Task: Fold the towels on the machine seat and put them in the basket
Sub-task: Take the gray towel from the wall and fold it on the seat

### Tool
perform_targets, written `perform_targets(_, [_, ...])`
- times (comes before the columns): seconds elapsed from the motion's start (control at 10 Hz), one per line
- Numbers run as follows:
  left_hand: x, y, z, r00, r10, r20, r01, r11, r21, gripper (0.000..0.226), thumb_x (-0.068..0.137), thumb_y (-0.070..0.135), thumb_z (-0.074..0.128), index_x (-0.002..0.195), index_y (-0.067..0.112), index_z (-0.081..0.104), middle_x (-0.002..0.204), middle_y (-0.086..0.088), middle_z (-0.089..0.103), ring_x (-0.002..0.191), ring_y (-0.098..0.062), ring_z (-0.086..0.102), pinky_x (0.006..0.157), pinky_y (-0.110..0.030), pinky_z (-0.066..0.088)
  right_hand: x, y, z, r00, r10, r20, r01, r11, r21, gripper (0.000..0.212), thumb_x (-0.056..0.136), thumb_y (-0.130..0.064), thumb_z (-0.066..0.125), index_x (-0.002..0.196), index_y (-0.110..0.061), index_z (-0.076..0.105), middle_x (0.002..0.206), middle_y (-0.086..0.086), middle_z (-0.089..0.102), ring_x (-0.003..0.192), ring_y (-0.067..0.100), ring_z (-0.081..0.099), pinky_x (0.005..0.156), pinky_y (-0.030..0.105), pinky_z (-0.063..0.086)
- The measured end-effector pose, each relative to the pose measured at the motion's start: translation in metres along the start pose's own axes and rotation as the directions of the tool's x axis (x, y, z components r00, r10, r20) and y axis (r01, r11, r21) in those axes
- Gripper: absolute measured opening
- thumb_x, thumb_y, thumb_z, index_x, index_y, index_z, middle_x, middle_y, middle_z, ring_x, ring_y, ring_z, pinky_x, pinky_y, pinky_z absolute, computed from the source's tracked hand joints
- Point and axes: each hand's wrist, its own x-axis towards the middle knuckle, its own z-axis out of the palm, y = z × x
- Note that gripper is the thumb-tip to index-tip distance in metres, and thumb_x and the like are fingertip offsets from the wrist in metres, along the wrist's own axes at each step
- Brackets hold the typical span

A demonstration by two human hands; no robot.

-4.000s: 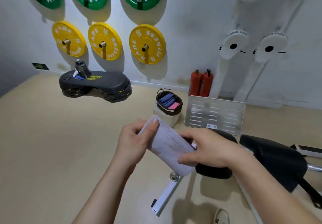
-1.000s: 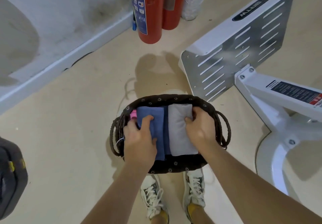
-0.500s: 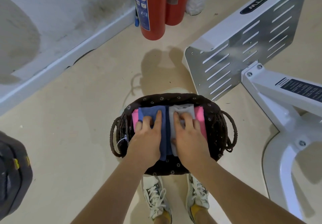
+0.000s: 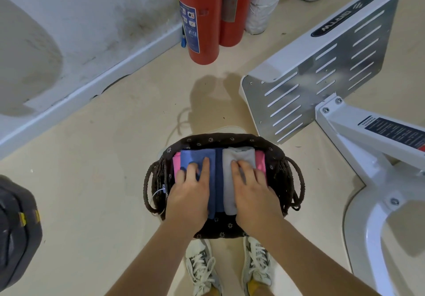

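Basket (image 4: 277,155) on floor, 6 o'clock from extinguishers (image 4: 202,19). Left hand (image 4: 190,194) flat on blue towel (image 4: 195,156), right hand (image 4: 250,192) flat on grey towel (image 4: 239,155) at its 3 o'clock. Fingers (image 4: 206,165) released, pressing, gripping nothing. Risk: quick lift-off may drag folds open.

**A:** Any room around the basket (image 4: 220,137)?

**B:** Left side's all open floor (image 4: 92,157). The right's tight: slotted metal plate (image 4: 322,84) and white frame (image 4: 372,157) just beside it. Fire extinguishers (image 4: 202,19) stand at the far wall.
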Motion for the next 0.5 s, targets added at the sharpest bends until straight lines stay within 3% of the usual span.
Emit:
perform_targets(0.1, [0.004,0.001,-0.007,0.997,0.016,0.070,-0.010,0.996,-0.086,0.113,0.074,0.036,0.074,0.151,0.017,-0.006,0.138,-0.008,0.020,0.121,-0.026,0.028,0.098,-0.034,0.043,-0.001,-0.001,-0.006,1.000,-0.006,-0.005,0.006,1.000,0.026,0.098,0.076,-0.027,0.069,0.150,-0.020,0.005,0.151,0.002,0.012,0.132,0.024,0.026,0.101,0.037,0.043])
perform_targets(0.2, [-0.008,-0.003,-0.015,0.998,0.034,0.043,-0.024,0.979,-0.204,0.100,0.078,0.025,0.068,0.152,0.015,0.000,0.135,-0.006,0.022,0.113,-0.023,0.029,0.094,-0.031,0.042,-0.008,-0.002,-0.013,0.993,-0.082,-0.087,0.084,0.996,0.028,0.079,0.081,-0.030,0.063,0.147,-0.025,0.021,0.152,-0.002,0.020,0.132,0.024,0.031,0.102,0.040,0.040])
perform_targets(0.3, [-0.021,-0.005,-0.018,1.000,0.008,0.003,-0.007,0.945,-0.326,0.089,0.079,0.015,0.061,0.152,0.016,0.009,0.127,-0.001,0.026,0.107,-0.018,0.030,0.086,-0.018,0.033,-0.016,-0.006,-0.018,0.982,-0.120,-0.148,0.126,0.992,0.030,0.063,0.085,-0.032,0.058,0.144,-0.025,0.034,0.150,-0.003,0.031,0.131,0.024,0.036,0.102,0.041,0.039])
perform_targets(0.4, [-0.026,-0.003,-0.020,0.999,0.001,-0.038,-0.015,0.929,-0.371,0.081,0.078,0.010,0.058,0.150,0.013,0.021,0.119,-0.001,0.032,0.104,-0.017,0.035,0.080,-0.017,0.032,-0.023,-0.010,-0.021,0.978,-0.116,-0.175,0.123,0.992,0.033,0.058,0.084,-0.033,0.060,0.139,-0.023,0.043,0.144,-0.002,0.040,0.126,0.023,0.043,0.098,0.040,0.044])
perform_targets(0.5, [-0.038,-0.002,-0.032,0.994,-0.048,-0.103,-0.003,0.895,-0.447,0.069,0.082,0.009,0.058,0.146,0.014,0.033,0.112,0.001,0.038,0.101,-0.014,0.043,0.084,-0.016,0.037,-0.035,-0.012,-0.035,0.968,-0.094,-0.234,0.112,0.992,0.065,0.054,0.085,-0.031,0.059,0.137,-0.022,0.046,0.142,-0.004,0.044,0.126,0.021,0.044,0.096,0.039,0.046])
